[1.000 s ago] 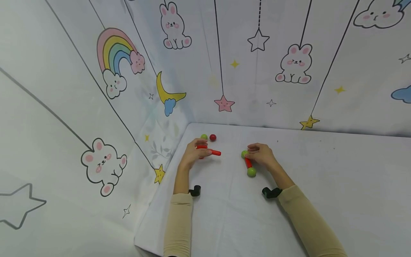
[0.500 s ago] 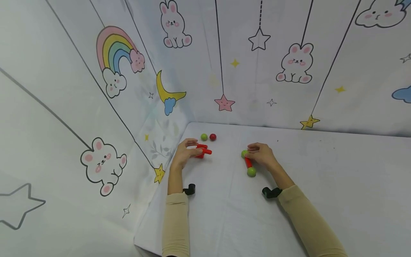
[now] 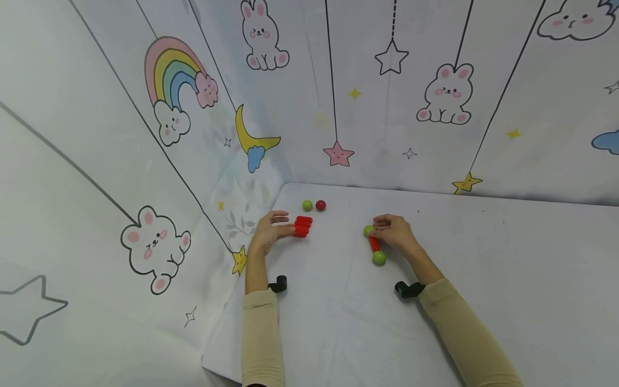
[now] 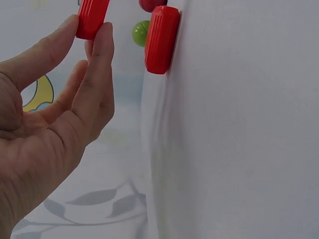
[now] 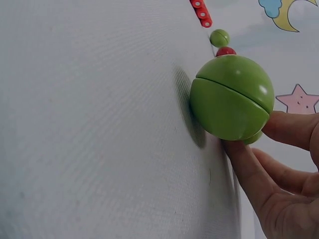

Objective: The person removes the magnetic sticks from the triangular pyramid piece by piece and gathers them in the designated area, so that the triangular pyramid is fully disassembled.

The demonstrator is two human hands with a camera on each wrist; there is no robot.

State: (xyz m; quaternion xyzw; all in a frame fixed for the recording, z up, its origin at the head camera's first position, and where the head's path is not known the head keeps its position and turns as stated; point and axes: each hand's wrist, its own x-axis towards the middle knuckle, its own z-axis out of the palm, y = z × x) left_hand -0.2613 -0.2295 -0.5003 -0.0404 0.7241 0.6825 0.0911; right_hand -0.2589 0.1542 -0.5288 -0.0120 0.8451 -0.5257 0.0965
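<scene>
Between thumb and fingertips my left hand [image 3: 267,232] pinches a short ridged red rod [image 4: 93,17] by its end. Several more red rods [image 3: 304,220] lie side by side right at those fingertips; one other red rod [image 4: 162,40] shows on the cloth in the left wrist view. My right hand [image 3: 394,232] grips the far end of a joined piece: a red rod [image 3: 374,244] with a green ball [image 3: 368,230] at the far end and another green ball [image 3: 379,258] at the near end. In the right wrist view the near green ball [image 5: 232,97] partly covers the rest.
Behind the red rods sit a loose green ball [image 3: 307,205] and a dark red ball [image 3: 321,205], close together. The white cloth-covered table [image 3: 333,322] meets a patterned curtain [image 3: 300,107] at its back and left edges.
My left hand has moved left and brought its red rod over to the other red rods, leaving the loose green ball uncovered. The right hand and its joined piece have stayed in place.
</scene>
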